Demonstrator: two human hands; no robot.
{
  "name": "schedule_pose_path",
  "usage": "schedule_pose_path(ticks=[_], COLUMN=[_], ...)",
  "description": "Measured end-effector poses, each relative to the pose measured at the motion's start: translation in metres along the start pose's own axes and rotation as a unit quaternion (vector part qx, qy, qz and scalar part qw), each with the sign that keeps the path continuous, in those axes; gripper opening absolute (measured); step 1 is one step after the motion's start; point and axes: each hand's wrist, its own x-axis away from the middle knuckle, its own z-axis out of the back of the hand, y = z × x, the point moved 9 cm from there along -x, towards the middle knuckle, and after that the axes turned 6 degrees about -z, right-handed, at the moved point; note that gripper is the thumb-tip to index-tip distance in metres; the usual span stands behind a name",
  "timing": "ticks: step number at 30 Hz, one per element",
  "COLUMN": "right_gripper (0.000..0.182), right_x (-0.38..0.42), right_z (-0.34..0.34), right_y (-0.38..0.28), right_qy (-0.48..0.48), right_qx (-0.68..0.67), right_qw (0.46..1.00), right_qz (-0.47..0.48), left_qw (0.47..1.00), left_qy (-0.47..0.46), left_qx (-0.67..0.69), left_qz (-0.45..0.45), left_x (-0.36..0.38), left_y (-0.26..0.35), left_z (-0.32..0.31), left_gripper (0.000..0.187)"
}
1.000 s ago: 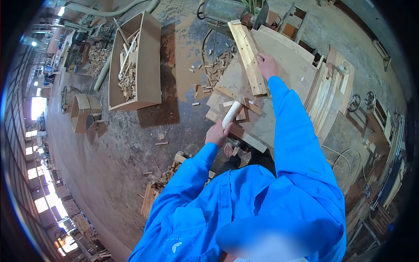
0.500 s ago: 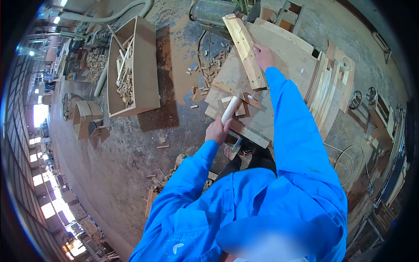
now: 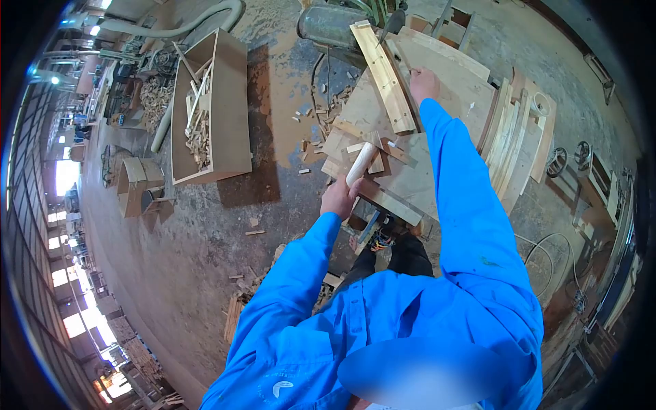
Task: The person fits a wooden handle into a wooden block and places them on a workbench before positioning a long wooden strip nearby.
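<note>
Head camera is showing us working at a wooden bench [image 3: 410, 184] in a sawdust-strewn workshop. Our left hand [image 3: 339, 198] is closing around the lower end of a pale wooden dowel [image 3: 360, 164], which is angling up and away from that hand over small offcuts [image 3: 379, 158]. Our right hand [image 3: 424, 82] is resting on the bench beside the far end of a long grooved plank [image 3: 384, 72]; we cannot tell how far its fingers are curling. Compared with a second ago, the right hand is reaching further along the plank, toward the blade-like tool [image 3: 394, 20] beyond it, while the left is keeping its grip on the dowel almost unmoved. We are judging that the plank is being repositioned. Left of our left hand, a scrap-filled crate [image 3: 229, 102] is sitting on the floor.
</note>
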Motion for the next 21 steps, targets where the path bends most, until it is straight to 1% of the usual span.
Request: schedule_pose_path(ticks=[2,4,5,7,8,10,11,13,14,16,18,21], right_gripper=[0.032,0.037,0.037,0.04,0.04,0.036,0.036,0.031,0.031,0.029,0.03,0.031], right_x=[0.01,0.038,0.049,0.065,0.068,0.073,0.073,0.075,0.073,0.067,0.06,0.046], right_z=[0.006,0.02,0.025,0.025,0.024,0.013,0.01,0.001,-0.001,-0.009,-0.019,-0.033], right_y=[0.005,-0.007,-0.005,-0.004,-0.002,0.005,0.006,0.0,-0.002,-0.004,-0.011,-0.016], right_qy=[0.008,0.033,0.033,0.013,0.014,-0.027,-0.027,-0.043,-0.043,-0.053,-0.052,-0.05], right_qx=[0.005,0.012,0.014,-0.023,-0.023,-0.036,-0.035,0.006,0.006,0.004,0.001,0.004], right_qw=[1.0,0.995,0.995,0.99,0.99,0.991,0.991,0.987,0.987,0.992,0.991,0.99], right_qz=[0.0,0.093,0.093,0.14,0.142,0.125,0.125,0.154,0.154,0.118,0.125,0.128], left_qw=[1.0,0.999,0.999,0.999,0.999,0.999,0.999,0.999,0.998,0.998,0.997,0.997], left_qy=[-0.008,-0.016,-0.019,-0.021,-0.025,-0.029,-0.034,-0.039,-0.04,-0.039,-0.053,-0.049], left_qx=[-0.01,-0.021,-0.015,-0.009,-0.009,-0.008,-0.008,-0.008,-0.008,-0.009,-0.018,-0.013], left_qz=[0.01,0.019,0.021,0.024,0.027,0.029,0.032,0.036,0.039,0.043,0.044,0.052], left_x=[0.002,0.004,0.006,0.009,0.011,0.015,0.016,0.021,0.022,0.024,0.028,0.03], left_y=[0.0,-0.002,-0.004,-0.005,-0.005,-0.007,-0.009,-0.012,-0.014,-0.018,-0.021,-0.023], left_z=[0.001,0.001,0.0,0.002,0.003,0.004,0.004,0.002,0.002,0.003,0.001,0.001], left_gripper=[0.062,0.063,0.064,0.065,0.066,0.066,0.066,0.066,0.063,0.062,0.06,0.058])
